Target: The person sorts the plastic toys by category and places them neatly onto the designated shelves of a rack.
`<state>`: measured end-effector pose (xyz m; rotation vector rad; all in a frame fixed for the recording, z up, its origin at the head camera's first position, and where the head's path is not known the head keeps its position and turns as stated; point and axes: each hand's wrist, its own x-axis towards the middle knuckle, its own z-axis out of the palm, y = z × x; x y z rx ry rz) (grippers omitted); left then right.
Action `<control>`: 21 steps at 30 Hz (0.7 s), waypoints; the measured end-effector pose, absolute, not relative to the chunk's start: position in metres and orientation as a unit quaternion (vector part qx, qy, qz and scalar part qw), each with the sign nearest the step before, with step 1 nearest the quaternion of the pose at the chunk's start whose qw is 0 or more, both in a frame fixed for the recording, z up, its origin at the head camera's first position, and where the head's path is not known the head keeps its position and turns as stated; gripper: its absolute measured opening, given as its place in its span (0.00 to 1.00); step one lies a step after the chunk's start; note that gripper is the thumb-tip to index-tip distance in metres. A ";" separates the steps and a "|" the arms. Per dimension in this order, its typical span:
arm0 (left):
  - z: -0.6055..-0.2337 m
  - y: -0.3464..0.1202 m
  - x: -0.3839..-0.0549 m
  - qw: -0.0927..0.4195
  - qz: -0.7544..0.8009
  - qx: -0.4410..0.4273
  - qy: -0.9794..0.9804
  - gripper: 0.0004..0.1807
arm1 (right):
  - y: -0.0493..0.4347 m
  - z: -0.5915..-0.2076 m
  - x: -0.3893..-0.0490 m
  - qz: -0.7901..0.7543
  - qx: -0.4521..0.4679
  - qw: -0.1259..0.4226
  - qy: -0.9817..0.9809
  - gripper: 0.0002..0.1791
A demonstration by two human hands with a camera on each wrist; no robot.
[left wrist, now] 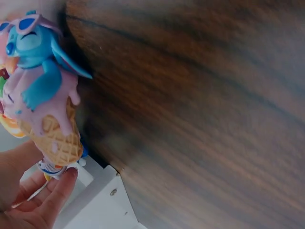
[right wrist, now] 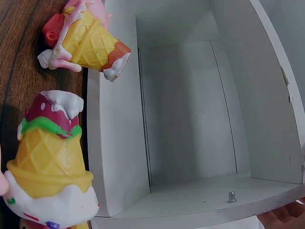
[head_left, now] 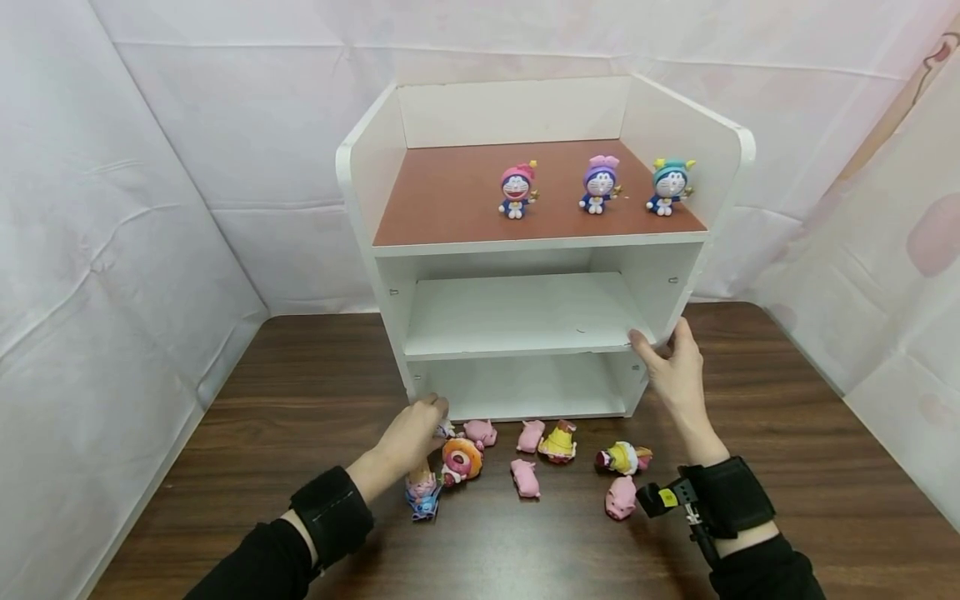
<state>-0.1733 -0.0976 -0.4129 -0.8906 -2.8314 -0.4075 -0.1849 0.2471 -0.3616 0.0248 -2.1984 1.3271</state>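
My left hand (head_left: 408, 433) is low at the front left corner of the white shelf unit (head_left: 517, 243). It pinches a small white and blue figurine (left wrist: 50, 168), mostly hidden by the fingers. Close by lie a blue figurine on an ice cream cone (left wrist: 45, 81), a figurine with an orange ring (head_left: 462, 460) and a pink pig (head_left: 481, 432). My right hand (head_left: 681, 379) grips the unit's right side panel, thumb on the front edge near the middle shelf and fingers round the outside.
Three blue and white cat figurines (head_left: 598, 185) stand on the brown top board (head_left: 457, 192). Before the unit, on the dark wood table (head_left: 315, 392), lie more pink pigs (head_left: 621, 498) and yellow cone figurines (head_left: 558, 443). White cloth (head_left: 135, 250) hangs behind and beside.
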 end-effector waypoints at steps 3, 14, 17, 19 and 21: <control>-0.413 -0.096 -0.172 0.082 -0.153 -0.280 -0.944 0.14 | 0.239 -0.349 -0.176 0.476 -0.011 0.268 -0.837 0.26; -0.417 -0.097 -0.167 0.075 -0.174 -0.225 -0.956 0.17 | 0.238 -0.349 -0.177 0.476 -0.020 0.262 -0.839 0.24; -0.417 -0.098 -0.166 0.077 -0.164 -0.221 -0.958 0.18 | 0.238 -0.349 -0.177 0.478 -0.021 0.262 -0.838 0.24; -0.416 -0.098 -0.165 0.079 -0.156 -0.221 -0.960 0.18 | 0.238 -0.349 -0.177 0.478 -0.022 0.262 -0.838 0.24; -0.415 -0.098 -0.163 0.080 -0.150 -0.221 -0.960 0.17 | 0.238 -0.349 -0.176 0.478 -0.022 0.262 -0.838 0.25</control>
